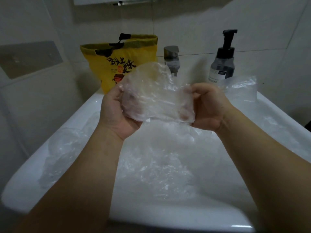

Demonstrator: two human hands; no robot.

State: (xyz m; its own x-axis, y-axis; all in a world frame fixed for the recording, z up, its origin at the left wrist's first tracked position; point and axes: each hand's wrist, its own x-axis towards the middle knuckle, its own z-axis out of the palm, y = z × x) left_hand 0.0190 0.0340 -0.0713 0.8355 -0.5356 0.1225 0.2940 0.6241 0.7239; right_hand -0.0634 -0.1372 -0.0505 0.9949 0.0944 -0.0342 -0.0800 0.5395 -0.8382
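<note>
Both hands are raised above a white sink (279,113) and hold a crumpled clear plastic piece (151,93) stretched between them. The left hand (117,111) cups it from below, fingers curled behind the film. The right hand (208,108) pinches its other edge, knuckles bent. More clear plastic (159,158) fills the basin beneath the forearms, and another sheet (240,88) lies over the far right rim. Behind the sink stand a yellow bag (117,64) with black handles and printed characters, a metal faucet (171,56) and a dark pump bottle (223,64), all against a pale tiled wall (193,22).
</note>
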